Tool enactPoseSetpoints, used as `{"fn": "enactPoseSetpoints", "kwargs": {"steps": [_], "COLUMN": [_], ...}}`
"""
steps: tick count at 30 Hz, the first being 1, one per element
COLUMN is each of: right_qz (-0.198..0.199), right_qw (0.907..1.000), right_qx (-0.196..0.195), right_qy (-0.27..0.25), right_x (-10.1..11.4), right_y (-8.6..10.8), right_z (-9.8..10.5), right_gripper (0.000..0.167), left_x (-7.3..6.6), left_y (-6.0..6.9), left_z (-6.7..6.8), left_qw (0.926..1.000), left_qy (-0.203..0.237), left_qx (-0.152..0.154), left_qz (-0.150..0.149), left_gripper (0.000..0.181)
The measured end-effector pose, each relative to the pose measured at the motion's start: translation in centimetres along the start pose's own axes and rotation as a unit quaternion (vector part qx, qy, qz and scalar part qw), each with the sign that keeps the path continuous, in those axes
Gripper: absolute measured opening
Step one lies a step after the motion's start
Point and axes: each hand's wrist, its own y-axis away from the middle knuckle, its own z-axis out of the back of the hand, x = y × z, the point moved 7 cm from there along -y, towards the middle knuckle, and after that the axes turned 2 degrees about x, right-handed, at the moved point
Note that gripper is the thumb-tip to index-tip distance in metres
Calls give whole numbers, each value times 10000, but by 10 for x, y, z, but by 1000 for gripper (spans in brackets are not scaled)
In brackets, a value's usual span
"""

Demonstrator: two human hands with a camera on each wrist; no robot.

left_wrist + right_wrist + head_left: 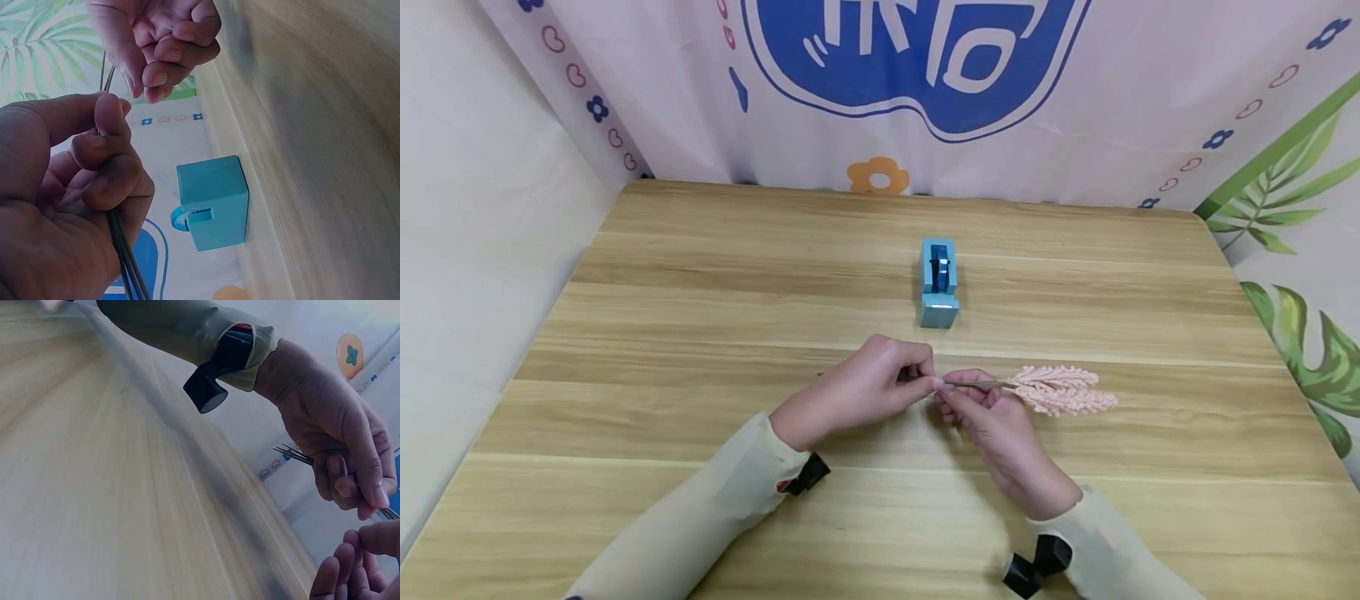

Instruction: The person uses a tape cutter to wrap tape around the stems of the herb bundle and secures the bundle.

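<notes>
Several thin stems of a pink artificial flower sprig [1063,390] run leftward across my hands in the head view. My left hand [872,379] grips these stems [128,265], with thumb and fingers curled round them. Their cut ends [294,454] stick out behind that hand in the right wrist view. My right hand [1000,425] is right beside the left fingertips, its fingers bent and thumb close to the index finger, at the stems below the blossoms. Whether something thin is pinched there cannot be made out. A light-blue tape dispenser [939,283] stands beyond the hands.
The wooden table [700,292] reaches back to a printed cloth [685,100] hanging behind it. White cloth [482,208] hangs on the left, and leaf-patterned cloth [1300,267] on the right. Black cameras [1037,567] are strapped at the wrists.
</notes>
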Motion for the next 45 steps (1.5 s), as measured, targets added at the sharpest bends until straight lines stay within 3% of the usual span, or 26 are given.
{"fn": "enactPoseSetpoints", "kwargs": {"steps": [9,16,25,34,41,45], "right_qz": [63,54,165,228,95,71], "right_qw": [10000,9999,9998,9996,9985,9942], "right_qx": [43,78,145,137,3,213], "right_qy": [-30,58,-14,41,547,1056], "right_x": [2,3,6,6,5,6], "right_y": [1,3,3,4,4,4], "right_z": [0,1,1,2,5,5], "right_gripper": [6,11,8,15,26,34], "left_x": [-2,-4,-7,-6,-3,-1], "left_y": [1,2,2,1,0,-1], "left_z": [2,2,3,3,1,-1], "left_qw": [9995,9996,9992,9985,9988,9989], "left_qy": [-181,-142,-57,-5,-39,-74], "left_qx": [-256,-242,-354,-507,-467,-446], "left_qz": [67,89,-156,-189,-114,-99], "left_gripper": [4,20,11,8,10,11]}}
